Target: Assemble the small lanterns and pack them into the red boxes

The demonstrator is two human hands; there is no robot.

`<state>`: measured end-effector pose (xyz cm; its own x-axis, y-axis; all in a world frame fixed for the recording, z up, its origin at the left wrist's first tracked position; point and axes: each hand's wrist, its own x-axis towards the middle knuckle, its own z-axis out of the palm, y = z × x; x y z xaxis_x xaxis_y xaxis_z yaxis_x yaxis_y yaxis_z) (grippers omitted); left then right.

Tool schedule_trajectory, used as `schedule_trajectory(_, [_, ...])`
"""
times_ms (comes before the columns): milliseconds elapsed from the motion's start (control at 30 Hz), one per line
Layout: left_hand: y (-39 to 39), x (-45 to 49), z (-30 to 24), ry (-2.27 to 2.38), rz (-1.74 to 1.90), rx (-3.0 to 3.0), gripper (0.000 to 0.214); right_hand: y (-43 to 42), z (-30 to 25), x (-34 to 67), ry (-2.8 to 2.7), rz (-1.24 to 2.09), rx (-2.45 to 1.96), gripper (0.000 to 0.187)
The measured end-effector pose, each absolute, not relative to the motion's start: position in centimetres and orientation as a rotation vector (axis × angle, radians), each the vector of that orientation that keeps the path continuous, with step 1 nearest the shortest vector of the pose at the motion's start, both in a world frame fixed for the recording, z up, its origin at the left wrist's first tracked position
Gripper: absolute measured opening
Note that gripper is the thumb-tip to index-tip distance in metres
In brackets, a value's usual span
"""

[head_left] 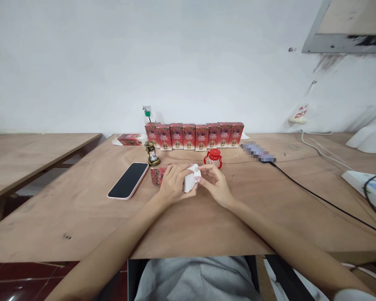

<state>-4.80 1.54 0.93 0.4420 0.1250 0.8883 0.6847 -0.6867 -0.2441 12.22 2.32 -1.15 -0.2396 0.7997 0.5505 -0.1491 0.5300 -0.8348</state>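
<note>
My left hand (173, 183) is wrapped round a small red printed box (157, 175) lying on its side on the wooden table (81, 217). The box's white end flaps (191, 180) face right. My right hand (215, 182) pinches those flaps with its fingertips. Just behind my right hand stands a little red lantern (213, 157). A small dark gold lantern (152, 154) stands behind my left hand.
A row of several upright red boxes (194, 136) lines the back of the table, with one more box lying flat (130, 139) at its left. A black phone in a pink case (128, 180) lies left of my hands. A black cable (319, 198) crosses the right side towards a white power strip (366, 188).
</note>
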Motion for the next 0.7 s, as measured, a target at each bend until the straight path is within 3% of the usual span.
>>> schedule_trajectory(700, [1.63, -4.66, 0.91, -0.597, -1.208, -2.070, 0.044, 2.38, -1.21, 11.65, -1.454, 1.053, -0.565, 0.037])
